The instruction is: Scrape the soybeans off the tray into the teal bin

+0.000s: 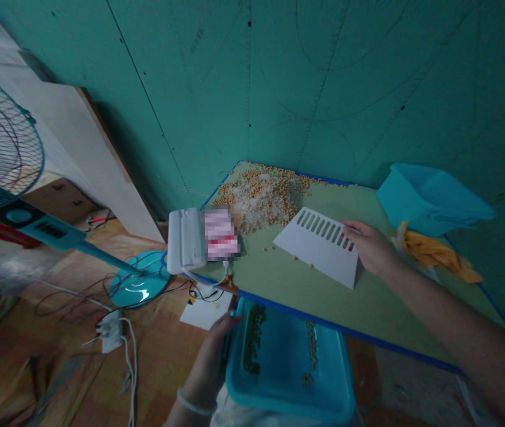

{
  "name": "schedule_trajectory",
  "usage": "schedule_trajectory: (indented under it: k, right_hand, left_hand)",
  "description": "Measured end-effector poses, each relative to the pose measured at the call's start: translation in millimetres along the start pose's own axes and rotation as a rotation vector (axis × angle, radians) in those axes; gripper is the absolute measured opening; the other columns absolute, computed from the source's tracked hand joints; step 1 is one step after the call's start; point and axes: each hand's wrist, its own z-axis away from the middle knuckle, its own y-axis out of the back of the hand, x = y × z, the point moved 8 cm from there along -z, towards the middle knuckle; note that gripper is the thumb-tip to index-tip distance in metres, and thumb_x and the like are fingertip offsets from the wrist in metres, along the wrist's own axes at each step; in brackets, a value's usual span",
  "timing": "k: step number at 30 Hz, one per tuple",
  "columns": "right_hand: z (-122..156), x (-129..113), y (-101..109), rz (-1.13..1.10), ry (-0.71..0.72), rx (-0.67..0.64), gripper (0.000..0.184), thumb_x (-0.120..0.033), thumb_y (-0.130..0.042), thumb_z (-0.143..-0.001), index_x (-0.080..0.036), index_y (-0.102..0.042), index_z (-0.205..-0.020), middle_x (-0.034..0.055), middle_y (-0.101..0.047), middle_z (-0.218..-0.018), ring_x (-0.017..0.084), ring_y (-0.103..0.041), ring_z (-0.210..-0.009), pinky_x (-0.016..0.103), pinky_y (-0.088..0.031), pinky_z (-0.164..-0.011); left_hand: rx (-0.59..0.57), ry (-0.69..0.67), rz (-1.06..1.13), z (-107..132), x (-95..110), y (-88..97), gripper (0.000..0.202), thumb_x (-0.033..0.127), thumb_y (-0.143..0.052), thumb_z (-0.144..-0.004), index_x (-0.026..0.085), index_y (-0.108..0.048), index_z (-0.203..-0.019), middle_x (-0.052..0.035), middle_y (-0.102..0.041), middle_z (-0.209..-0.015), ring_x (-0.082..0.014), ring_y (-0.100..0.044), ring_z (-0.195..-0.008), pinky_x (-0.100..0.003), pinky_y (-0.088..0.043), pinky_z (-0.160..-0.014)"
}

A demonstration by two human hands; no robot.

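Note:
My right hand (pixel 368 246) grips the right end of a white board (pixel 319 252) that has a row of slots along one edge. It holds the board tilted over the table, near a spread pile of tan, bean-like grains (pixel 265 190) mixed with whitish clear bits. Below the table's front edge, my left hand (pixel 217 344) is closed on the left rim of a blue plastic tray (pixel 285 409). Inside that tray lie a strip of small green grains (pixel 252 350) on the left and a few tan grains (pixel 312 347) on the right.
A pale green table (pixel 274 279) with blue edging stands against a green wall. On it are a white device (pixel 185 240), a blurred-out pink-and-white item (pixel 220 234), a blue fabric bin (pixel 430 198) and an orange cloth (pixel 439 252). A standing fan (pixel 57 228) and power strip (pixel 112 332) are left.

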Motion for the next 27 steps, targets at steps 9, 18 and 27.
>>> schedule_trajectory:
  k: [9,18,27]
  right_hand:
    - [9.2,-2.2,-16.8,0.007,-0.005,-0.056,0.015,-0.028,-0.052,-0.067,-0.019,-0.053,-0.079,-0.0039,-0.050,-0.055,0.009,-0.044,-0.045,0.022,-0.034,-0.044]
    - [21.3,6.1,-14.1,0.044,-0.033,-0.101,0.015,-0.028,-0.051,-0.070,-0.021,-0.052,-0.083,-0.0021,-0.055,-0.063,0.010,-0.048,-0.050,0.023,-0.037,-0.047]
    - [47.4,5.6,-13.7,0.066,-0.059,-0.134,0.016,-0.029,-0.052,-0.070,-0.021,-0.051,-0.084,-0.0025,-0.056,-0.063,0.011,-0.050,-0.049,0.024,-0.038,-0.047]
  left_hand:
    - [-0.014,-0.017,-0.040,-12.2,-2.0,3.4,0.021,0.018,-0.056,-0.066,0.013,-0.065,-0.084,-0.0047,-0.070,-0.069,-0.0279,-0.061,-0.087,-0.040,-0.045,-0.077]
    - [-0.003,-0.023,-0.175,-52.9,-18.9,15.1,0.008,0.013,-0.065,-0.059,0.016,-0.066,-0.067,-0.0038,-0.070,-0.071,-0.0304,-0.054,-0.099,-0.044,-0.038,-0.089]
    - [-0.002,-0.039,-0.244,-80.0,-15.4,29.5,0.031,-0.007,-0.065,-0.038,0.022,-0.056,-0.038,-0.0038,-0.071,-0.059,-0.0347,-0.035,-0.118,-0.041,-0.027,-0.099]
